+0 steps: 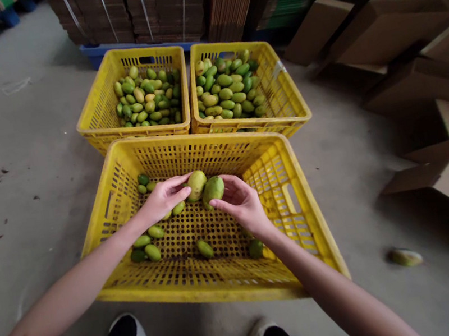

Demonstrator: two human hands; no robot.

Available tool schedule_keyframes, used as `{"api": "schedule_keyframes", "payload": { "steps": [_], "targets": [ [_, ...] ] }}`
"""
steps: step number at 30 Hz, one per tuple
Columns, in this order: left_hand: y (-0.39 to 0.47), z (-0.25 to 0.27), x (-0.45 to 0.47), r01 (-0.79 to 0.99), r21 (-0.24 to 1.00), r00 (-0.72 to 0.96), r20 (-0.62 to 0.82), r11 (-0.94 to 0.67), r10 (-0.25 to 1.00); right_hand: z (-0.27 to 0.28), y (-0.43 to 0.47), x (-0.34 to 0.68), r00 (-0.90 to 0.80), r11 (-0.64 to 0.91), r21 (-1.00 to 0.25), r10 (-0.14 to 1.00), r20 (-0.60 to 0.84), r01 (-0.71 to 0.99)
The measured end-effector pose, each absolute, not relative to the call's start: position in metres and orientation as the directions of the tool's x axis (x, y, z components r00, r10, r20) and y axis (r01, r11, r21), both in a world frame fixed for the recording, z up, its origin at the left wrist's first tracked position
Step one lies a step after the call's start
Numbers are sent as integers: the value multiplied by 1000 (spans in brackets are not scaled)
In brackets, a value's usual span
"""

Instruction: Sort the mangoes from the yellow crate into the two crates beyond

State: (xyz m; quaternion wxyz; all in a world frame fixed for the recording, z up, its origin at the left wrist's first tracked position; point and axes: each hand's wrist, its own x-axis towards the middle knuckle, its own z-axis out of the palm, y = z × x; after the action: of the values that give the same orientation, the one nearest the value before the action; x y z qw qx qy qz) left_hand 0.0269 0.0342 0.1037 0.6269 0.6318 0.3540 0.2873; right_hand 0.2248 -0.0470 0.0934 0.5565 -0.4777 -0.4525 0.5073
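Observation:
Over the near yellow crate [222, 289], my left hand [165, 196] is closed around a yellowish-green mango [197, 185]. Close beside it, my right hand [242, 202] grips a greener mango [213, 191] between thumb and fingers. The two fruits are side by side and seem to touch. Below them, several green mangoes lie on the crate's perforated floor, mostly along its left side. One mango [205, 249] rests near the front wall, and a darker one [256, 248] sits by my right forearm. My wrists and forearms hide part of the crate floor.
Two more yellow crates, a left one [91, 121] and a right one [295, 105], stand behind with many mangoes in them. Cardboard boxes [390, 28] lie at the right. A single mango [406, 257] is on the floor. Bundled flat cardboard [165, 10] is stacked at the back.

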Motion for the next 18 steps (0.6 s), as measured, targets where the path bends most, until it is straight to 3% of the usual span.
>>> {"api": "schedule_keyframes", "payload": {
  "steps": [7, 12, 15, 18],
  "targets": [
    [26, 93, 33, 39, 989, 588, -140, 144, 797, 93, -48, 218, 17, -4, -990, 1000, -7, -139],
    [22, 106, 35, -56, 959, 552, -202, 278, 809, 98, -49, 219, 96, -29, -993, 995, -40, -117],
    [23, 112, 38, -218, 888, 548, -232, 405, 803, 103, -46, 220, 107, -51, -985, 992, -69, -164],
    [32, 116, 45, -341, 766, 591, -276, 545, 758, 111, -35, 221, 68, -74, -941, 992, -102, -330]
  ]
}}
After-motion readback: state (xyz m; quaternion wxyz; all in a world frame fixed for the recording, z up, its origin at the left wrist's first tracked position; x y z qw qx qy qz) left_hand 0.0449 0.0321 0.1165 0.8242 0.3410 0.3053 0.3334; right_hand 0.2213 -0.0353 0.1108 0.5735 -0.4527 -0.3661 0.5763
